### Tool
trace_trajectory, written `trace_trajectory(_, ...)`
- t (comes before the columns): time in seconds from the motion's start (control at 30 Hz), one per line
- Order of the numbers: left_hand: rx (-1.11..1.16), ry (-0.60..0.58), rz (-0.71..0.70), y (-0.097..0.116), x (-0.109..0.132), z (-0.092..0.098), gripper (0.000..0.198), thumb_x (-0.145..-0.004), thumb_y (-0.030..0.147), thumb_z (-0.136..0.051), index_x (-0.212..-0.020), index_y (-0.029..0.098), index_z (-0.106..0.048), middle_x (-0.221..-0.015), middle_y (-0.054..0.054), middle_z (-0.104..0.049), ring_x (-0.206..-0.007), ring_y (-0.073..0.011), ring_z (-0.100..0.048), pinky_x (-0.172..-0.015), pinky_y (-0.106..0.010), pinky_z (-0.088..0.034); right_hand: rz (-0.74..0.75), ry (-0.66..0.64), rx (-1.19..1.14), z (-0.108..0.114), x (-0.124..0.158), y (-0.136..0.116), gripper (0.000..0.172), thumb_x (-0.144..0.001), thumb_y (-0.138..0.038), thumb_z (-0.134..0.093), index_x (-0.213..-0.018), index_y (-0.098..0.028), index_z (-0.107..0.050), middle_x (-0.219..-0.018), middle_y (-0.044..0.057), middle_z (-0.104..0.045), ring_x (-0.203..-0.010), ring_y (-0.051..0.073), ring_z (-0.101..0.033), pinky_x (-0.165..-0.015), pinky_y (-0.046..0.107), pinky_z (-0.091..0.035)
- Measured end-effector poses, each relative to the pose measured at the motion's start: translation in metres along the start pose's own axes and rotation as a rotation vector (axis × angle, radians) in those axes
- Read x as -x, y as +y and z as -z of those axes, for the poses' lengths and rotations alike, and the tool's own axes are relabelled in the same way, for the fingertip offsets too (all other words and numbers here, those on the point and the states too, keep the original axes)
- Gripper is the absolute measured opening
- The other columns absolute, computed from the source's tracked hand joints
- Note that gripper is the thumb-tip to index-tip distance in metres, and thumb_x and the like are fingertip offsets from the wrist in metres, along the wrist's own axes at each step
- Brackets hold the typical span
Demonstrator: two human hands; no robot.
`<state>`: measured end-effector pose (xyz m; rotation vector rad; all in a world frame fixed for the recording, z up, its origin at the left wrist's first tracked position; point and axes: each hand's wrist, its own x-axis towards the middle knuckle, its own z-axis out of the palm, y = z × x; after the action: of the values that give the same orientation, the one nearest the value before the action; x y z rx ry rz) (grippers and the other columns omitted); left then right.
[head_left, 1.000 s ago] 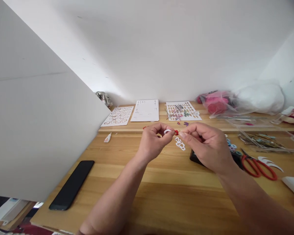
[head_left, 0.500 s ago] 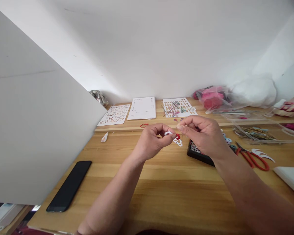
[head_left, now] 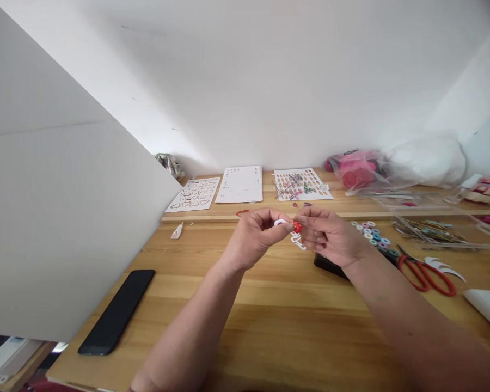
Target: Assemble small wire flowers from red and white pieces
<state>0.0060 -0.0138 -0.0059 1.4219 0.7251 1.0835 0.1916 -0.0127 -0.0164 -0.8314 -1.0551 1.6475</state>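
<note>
My left hand (head_left: 259,235) is closed in a pinch on a small red piece (head_left: 296,226), with a white looped cut-out strip (head_left: 298,242) hanging beside it above the table. My right hand (head_left: 330,234) comes in from the other side, its thumb and index fingertips closed against the red piece. Its other fingers are curled loosely below. Whether a thin thread runs between the fingertips cannot be made out. Partly behind my right hand and wrist lies a black tray (head_left: 330,267), with several pastel rings (head_left: 371,234) behind it.
Red-handled scissors (head_left: 427,272) and white curved strips (head_left: 445,268) lie at the right, before a clear box (head_left: 433,228) of thin metal pieces. A black phone (head_left: 116,313) and a small white glue bottle (head_left: 177,231) are at the left. Patterned sheets (head_left: 194,194) stand along the back ledge.
My right hand has lowered from just above the red piece, with a fine strand at its fingertips, to touch the piece itself. My left hand keeps its pinch. The view has shifted slightly.
</note>
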Motion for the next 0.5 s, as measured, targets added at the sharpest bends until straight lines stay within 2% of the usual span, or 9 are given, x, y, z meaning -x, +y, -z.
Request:
trace_trajectory(0.07, 0.040, -0.002, 0.012, 0.001, 0.000, -0.001, 0.023, -0.076, 0.036, -0.078, -0.077, 0.016, -0.068, -0.066, 0.002, -0.058, -0.053, -0.0047, -0.039, -0.053, -0.022, -0.033, -0.085, -0.072, -0.099, 0.002, -0.003, 0.003, 0.026, -0.067, -0.028, -0.082, -0.068, -0.018, -0.057, -0.047, -0.011, -0.027, -0.043, 0.004, -0.013, -0.040, 0.020, -0.013)
trace_trajectory(0.13, 0.065, -0.002, 0.014, 0.002, 0.000, -0.002, 0.024, -0.075, 0.037, -0.079, -0.077, 0.016, -0.068, -0.063, 0.003, -0.056, -0.051, -0.0039, -0.036, -0.051, -0.022, -0.031, -0.132, -0.115, -0.145, 0.002, -0.005, 0.007, 0.025, -0.065, -0.025, -0.081, -0.070, -0.019, -0.057, -0.048, -0.012, -0.025, -0.044, 0.004, -0.012, -0.040, 0.019, -0.014)
trace_trajectory(0.27, 0.098, 0.058, -0.022, 0.000, -0.002, -0.002, 0.025, -0.074, 0.036, -0.080, -0.076, 0.015, -0.066, -0.063, 0.004, -0.054, -0.051, -0.0029, -0.034, -0.051, -0.021, -0.030, -0.132, -0.112, -0.148, -0.004, -0.005, 0.015, 0.024, -0.069, -0.025, -0.079, -0.071, -0.019, -0.057, -0.047, -0.012, -0.023, -0.044, 0.005, -0.012, -0.040, 0.018, -0.014)
trace_trajectory(0.4, 0.053, 0.209, -0.083, -0.007, -0.006, 0.000, 0.027, -0.075, 0.038, -0.078, -0.080, 0.015, -0.065, -0.069, 0.002, -0.058, -0.055, -0.0039, -0.039, -0.053, -0.020, -0.032, -0.078, -0.070, -0.114, -0.015, -0.002, 0.019, 0.026, -0.071, -0.026, -0.079, -0.068, -0.019, -0.054, -0.046, -0.011, -0.031, -0.042, 0.004, -0.014, -0.041, 0.019, -0.016)
trace_trajectory(0.5, 0.024, 0.273, -0.132, -0.011, -0.008, 0.000, 0.026, -0.077, 0.037, -0.076, -0.081, 0.014, -0.065, -0.076, 0.000, -0.063, -0.060, -0.0049, -0.044, -0.055, -0.020, -0.034, -0.048, -0.036, -0.066, -0.022, 0.000, 0.022, 0.025, -0.070, -0.028, -0.079, -0.068, -0.019, -0.055, -0.045, -0.010, -0.037, -0.040, 0.003, -0.018, -0.042, 0.021, -0.017)
